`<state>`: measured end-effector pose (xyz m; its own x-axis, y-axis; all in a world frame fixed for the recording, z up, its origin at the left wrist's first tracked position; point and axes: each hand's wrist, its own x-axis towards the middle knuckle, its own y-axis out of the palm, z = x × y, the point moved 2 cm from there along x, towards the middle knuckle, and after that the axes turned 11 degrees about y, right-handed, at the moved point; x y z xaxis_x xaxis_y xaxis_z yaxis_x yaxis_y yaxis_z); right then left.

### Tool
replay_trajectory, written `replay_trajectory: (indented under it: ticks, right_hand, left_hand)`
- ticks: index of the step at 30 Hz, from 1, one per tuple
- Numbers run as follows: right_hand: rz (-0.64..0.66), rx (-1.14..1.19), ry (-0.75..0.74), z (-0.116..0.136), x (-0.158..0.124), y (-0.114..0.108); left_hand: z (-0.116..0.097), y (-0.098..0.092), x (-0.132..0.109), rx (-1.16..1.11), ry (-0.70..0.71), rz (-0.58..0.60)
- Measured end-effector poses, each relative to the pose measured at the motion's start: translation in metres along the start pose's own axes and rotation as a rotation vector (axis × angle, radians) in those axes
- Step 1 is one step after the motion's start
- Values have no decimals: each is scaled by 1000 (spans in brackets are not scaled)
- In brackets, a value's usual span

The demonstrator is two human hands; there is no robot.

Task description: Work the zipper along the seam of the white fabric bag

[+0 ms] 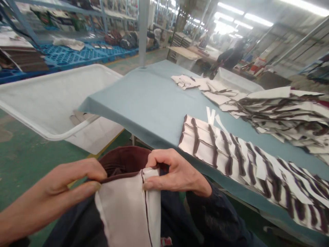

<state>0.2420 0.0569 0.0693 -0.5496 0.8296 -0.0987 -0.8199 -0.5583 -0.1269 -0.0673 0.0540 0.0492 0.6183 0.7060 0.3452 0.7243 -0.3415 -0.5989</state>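
Between my two hands, over my lap, is a fabric piece (120, 206) with a pale inner side and a dark brown outer side. My left hand (74, 181) pinches its upper left edge between thumb and finger. Thumb and fingers of my right hand (172, 171) are closed on the upper right edge, at a seam with a dark line running down. The brown part (123, 157) bulges up behind the pale panel. Fingertips behind the cloth are hidden.
A blue-grey table (144, 99) stands ahead, bearing a row of overlapping pale-and-brown pieces (203, 140) and a larger heap (290, 113). Glasses (183, 83) lie at the back. A white bin (48, 99) is left, before blue pallets (89, 51). A person (230, 56) is far off.
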Motion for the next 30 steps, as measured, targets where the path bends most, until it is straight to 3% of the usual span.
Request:
replay_trajectory:
  ticks: [4,9,18,24,30]
  right_hand:
    - [45,-82,-167,15,1,10]
    - [43,-102,-165,16,1,18]
    - [29,-134,-41,11,4,17]
    - [-67,-267,-140,8,11,23]
    - [-251,-468,-308,10,10,29]
  left_hand:
    - [0,12,21,-245,107,95]
    - [-6,22,38,-339,130,54]
    - [-27,26,52,-98,316,48]
    - [-29,23,54,-42,267,73]
    - [-31,21,52,-55,181,27]
